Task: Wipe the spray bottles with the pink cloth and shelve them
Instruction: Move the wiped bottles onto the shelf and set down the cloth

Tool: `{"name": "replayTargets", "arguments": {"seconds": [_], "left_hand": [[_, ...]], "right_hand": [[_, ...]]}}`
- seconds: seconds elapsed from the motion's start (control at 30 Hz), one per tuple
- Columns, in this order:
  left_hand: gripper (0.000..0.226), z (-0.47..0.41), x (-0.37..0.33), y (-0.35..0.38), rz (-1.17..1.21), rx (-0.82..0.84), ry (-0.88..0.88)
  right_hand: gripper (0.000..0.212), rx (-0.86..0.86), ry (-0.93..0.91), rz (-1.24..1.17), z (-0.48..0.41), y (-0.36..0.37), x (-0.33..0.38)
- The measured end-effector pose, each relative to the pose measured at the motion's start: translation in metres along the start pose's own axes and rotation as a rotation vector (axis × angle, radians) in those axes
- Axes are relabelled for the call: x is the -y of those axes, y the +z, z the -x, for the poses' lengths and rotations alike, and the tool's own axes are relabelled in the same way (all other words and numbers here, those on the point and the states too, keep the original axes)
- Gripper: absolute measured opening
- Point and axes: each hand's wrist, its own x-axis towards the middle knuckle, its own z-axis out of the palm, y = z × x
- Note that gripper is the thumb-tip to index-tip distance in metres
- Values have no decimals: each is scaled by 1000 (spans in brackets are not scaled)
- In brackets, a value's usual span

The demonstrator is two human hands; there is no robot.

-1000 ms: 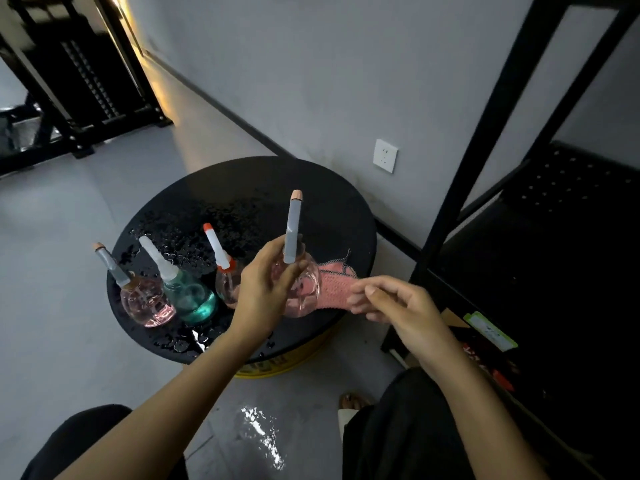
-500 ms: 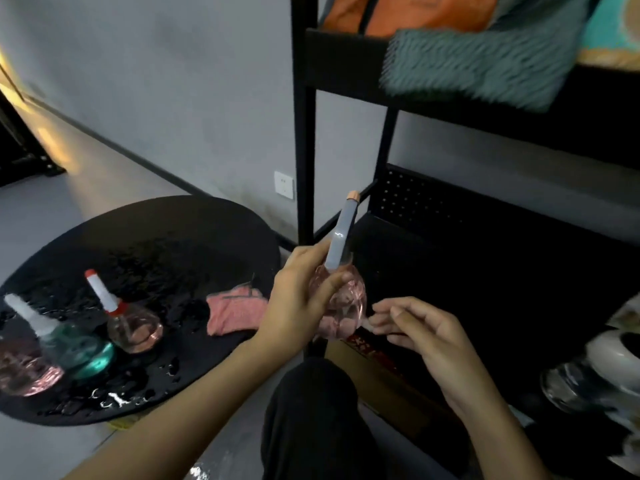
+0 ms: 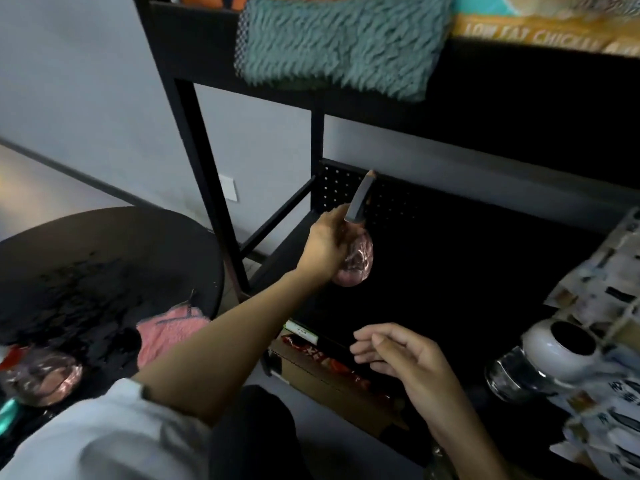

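Note:
My left hand (image 3: 325, 245) grips a round pink spray bottle (image 3: 356, 263) by its neck, its grey nozzle pointing up. It holds the bottle over the dark middle shelf (image 3: 450, 271) of a black rack, near the shelf's left end. Lower and to the right, my right hand (image 3: 405, 355) hovers with loosely curled fingers and holds nothing. The pink cloth (image 3: 166, 330) lies crumpled on the right edge of the wet round black table (image 3: 104, 244). Another pink bottle (image 3: 41, 375) stands at the table's near left edge, blurred.
A teal shaggy cloth (image 3: 336, 43) hangs over the upper shelf. A white jar (image 3: 561, 348) and a glass jar (image 3: 509, 375) stand on the middle shelf at right, beside printed packets (image 3: 609, 282). A cardboard box (image 3: 332, 386) sits below. A black upright post (image 3: 204, 174) separates table and shelf.
My view has swung right toward the rack. My left hand has carried the pink bottle from in front of me out over the middle shelf. My right hand stays empty.

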Motion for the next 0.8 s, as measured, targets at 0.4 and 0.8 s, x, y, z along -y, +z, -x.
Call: {"name": "replayTargets", "arguments": {"seconds": [0.4, 0.8], "left_hand": [[41, -32, -2, 48, -19, 57, -29], [45, -35, 3, 55, 103, 57, -59]], "right_hand": [[25, -17, 43, 1, -23, -13, -15], [26, -14, 19, 12, -16, -13, -10]]}}
